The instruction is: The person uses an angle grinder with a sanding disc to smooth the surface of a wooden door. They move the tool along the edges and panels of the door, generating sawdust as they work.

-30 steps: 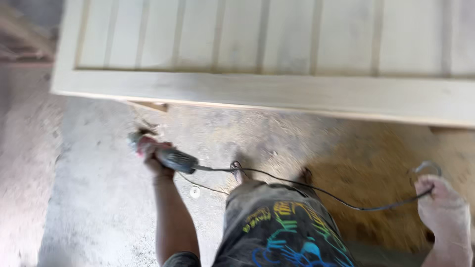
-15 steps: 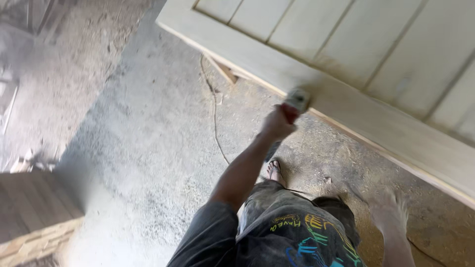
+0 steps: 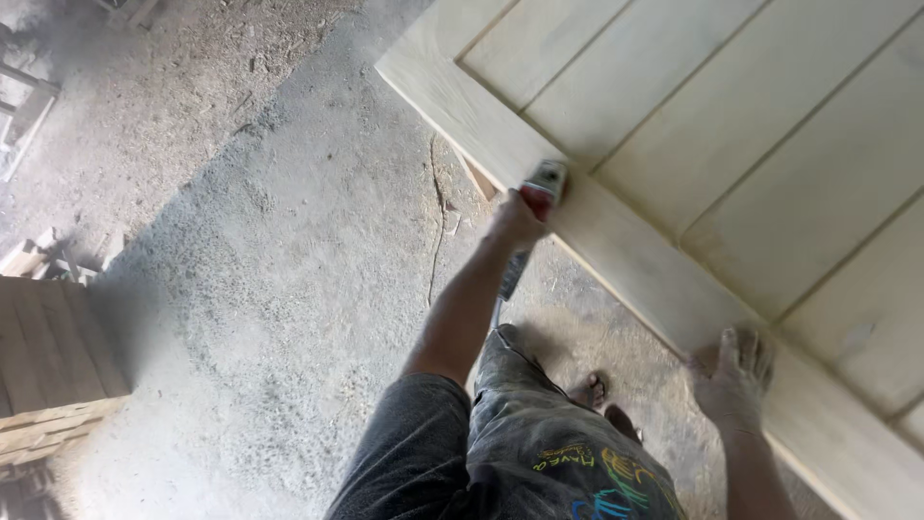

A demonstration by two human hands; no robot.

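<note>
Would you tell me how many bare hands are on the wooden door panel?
2: the left hand holds a sander on the frame; the right hand rests flat on its near edge.

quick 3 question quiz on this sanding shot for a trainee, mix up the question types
1. True or false: the left hand holds the power sander on the frame of the pale wooden door panel.
2. Where does the right hand rest?
A. flat on the lower rail of the door panel
B. on the sander's cord
C. on the stack of wood at the left
3. Fill in: the floor beneath the panel is covered in ____.

Key
1. True. The grip of the left hand closes round the sander.
2. A. The right hand lies open, with spread fingers, on the rail.
3. Sawdust.
</note>
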